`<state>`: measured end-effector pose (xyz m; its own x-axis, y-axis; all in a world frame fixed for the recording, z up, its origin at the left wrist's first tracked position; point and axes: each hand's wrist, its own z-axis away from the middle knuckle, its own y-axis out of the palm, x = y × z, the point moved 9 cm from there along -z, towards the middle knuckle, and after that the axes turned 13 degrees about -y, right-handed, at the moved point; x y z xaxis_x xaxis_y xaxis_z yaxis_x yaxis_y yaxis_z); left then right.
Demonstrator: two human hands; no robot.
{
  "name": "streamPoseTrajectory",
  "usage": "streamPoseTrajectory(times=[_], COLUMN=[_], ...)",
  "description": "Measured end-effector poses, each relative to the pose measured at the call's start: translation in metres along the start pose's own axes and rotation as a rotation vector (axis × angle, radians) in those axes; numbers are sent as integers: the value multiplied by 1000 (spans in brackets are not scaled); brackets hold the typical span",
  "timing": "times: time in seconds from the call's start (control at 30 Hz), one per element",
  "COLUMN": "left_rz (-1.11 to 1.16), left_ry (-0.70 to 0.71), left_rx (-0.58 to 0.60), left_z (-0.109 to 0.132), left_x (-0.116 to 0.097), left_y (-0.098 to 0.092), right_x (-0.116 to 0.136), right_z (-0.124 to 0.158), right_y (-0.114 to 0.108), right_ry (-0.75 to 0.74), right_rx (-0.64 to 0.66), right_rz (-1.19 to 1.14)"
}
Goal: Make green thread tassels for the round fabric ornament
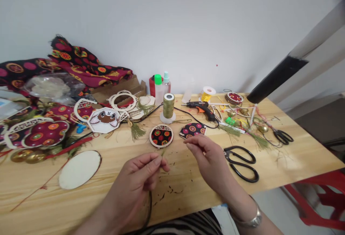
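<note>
My left hand (140,177) is closed in a pinch on a thin olive-green thread (150,206) that hangs down past the wooden table's (296,156) front edge. My right hand (207,156) hovers to the right with its fingertips pinched together; what they hold is too fine to see. Just beyond both hands lie a round framed ornament with dark patterned fabric (161,136) and a loose patch of the same fabric (192,129). A spool of olive-green thread (168,107) stands behind them.
Large black scissors (241,163) lie right of my right hand, smaller scissors (281,136) farther right. A glue gun (202,107), yellow spool (207,93), bottles (161,87), wooden frames, an oval white piece (79,169) and piled patterned fabric (78,64) fill the back and left.
</note>
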<state>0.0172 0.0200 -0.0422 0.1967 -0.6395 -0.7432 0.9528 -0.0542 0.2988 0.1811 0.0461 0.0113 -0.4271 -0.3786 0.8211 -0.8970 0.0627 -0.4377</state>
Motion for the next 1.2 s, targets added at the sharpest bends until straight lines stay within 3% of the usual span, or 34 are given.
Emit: streamPoseTrajectory(times=[0.13,0.27,0.57,0.7,0.8,0.93,1.03,1.2], left_rz=[85,78,-190,-198,-95,12,50,-23], left_ry=[1,12,40,42,59,25,-9,5], left_rx=[-5,25,0,-19,-97,-100,-21,21], left_z=[0,1,5,3,3,2,2,3], left_x=[-2,1,7,6,1,3,9,10], left_y=[1,3,1,-1,-11,-11,0,8], right_x=[-26,-26,-21,-22,-4,33,36,17], right_z=[21,42,39,34,24,20,16,5], right_y=[32,63,74,64,45,37,33,28], right_ry=[365,596,668,577,296,-83,-129,-47], right_rx=[83,175,28,4,26,183,133,-11], right_rz=[-400,-742,-1050,-918,-666,-372,-313,-328])
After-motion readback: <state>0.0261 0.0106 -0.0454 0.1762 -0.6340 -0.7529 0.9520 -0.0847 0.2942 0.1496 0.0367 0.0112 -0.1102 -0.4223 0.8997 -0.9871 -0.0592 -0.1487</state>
